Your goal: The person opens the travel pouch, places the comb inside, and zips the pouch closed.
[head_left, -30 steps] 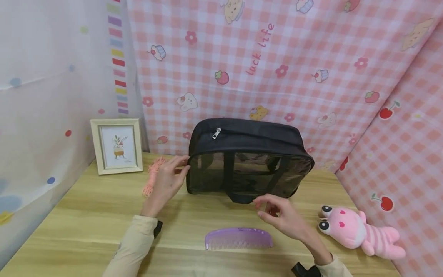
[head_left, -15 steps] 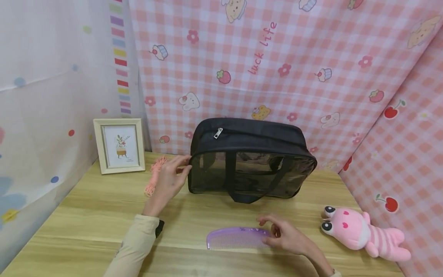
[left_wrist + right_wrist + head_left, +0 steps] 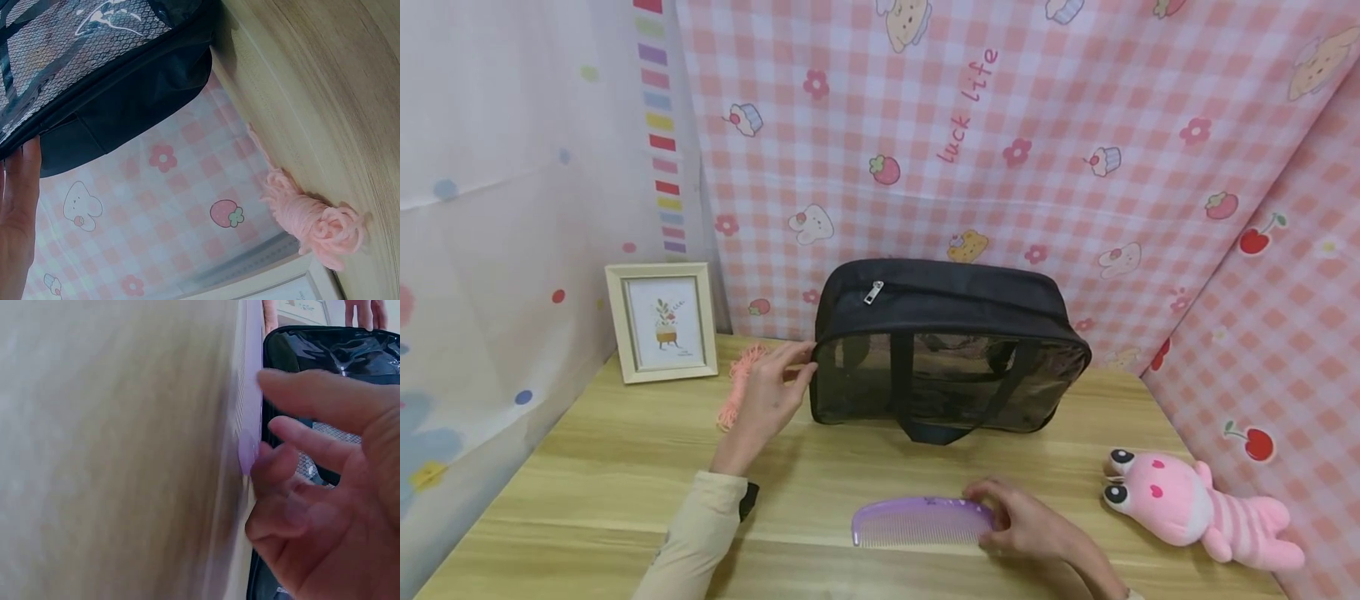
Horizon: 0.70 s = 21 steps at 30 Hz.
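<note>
A black bag [image 3: 947,304] with a see-through front and a zipper on top stands on the wooden table against the back curtain. My left hand [image 3: 769,396] touches its left edge; in the left wrist view straight fingers [image 3: 24,181] reach that edge. A purple comb [image 3: 917,521] lies flat in front of the bag, teeth toward me. My right hand [image 3: 1026,521] is at the comb's right end, fingertips at its back and thumb at the tooth side. From the right wrist, the comb [image 3: 250,406] shows edge-on beside the curled fingers.
A bundle of pink cord [image 3: 741,383] lies left of the bag, partly behind my left hand. A cream picture frame [image 3: 707,321] stands at the back left. At the right lies a pink striped plush toy [image 3: 1180,500]. Patterned curtains enclose the table.
My right hand has come down from near the bag's handle to the comb's right end, its fingers closing around it. My left hand has stayed at the bag's edge.
</note>
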Available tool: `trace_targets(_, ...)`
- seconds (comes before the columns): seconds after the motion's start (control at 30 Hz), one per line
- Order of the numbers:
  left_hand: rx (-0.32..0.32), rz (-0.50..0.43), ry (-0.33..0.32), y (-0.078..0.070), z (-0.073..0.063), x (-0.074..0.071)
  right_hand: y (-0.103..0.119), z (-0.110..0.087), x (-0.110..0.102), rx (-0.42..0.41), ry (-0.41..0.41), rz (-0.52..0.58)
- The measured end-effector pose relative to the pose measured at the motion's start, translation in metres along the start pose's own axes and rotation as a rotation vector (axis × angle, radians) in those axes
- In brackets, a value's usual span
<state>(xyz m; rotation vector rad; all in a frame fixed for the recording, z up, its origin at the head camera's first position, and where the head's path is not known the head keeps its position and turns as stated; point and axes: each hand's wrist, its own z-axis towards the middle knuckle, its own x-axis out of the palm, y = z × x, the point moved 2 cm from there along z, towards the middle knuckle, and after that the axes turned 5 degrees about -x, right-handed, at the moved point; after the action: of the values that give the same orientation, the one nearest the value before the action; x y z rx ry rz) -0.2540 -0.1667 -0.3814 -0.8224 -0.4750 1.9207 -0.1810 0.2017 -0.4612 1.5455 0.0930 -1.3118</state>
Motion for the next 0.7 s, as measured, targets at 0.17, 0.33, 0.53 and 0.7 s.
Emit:
trace_targets(0.17, -0.01, -0.01, 0.002, -0.0005, -0.0007, -0.0002, -0.0024, -0.0016, -0.0012, 0.042, 0.01, 0.007)
trace_targets(0.33, -0.024, -0.003, 0.014, 0.0004, -0.0006, 0.0, -0.0062, -0.0015, 0.0, 0.051, 0.004, 0.026)
trace_targets(0.53, -0.02, -0.007, 0.012, 0.0005, -0.0005, 0.0005, -0.0068, -0.0011, 0.0011, -0.003, -0.019, 0.074)
trace_targets(0.7, -0.026, -0.002, 0.011, 0.0008, -0.0009, 0.0, -0.0041, -0.0003, 0.0002, -0.013, -0.003, 0.176)
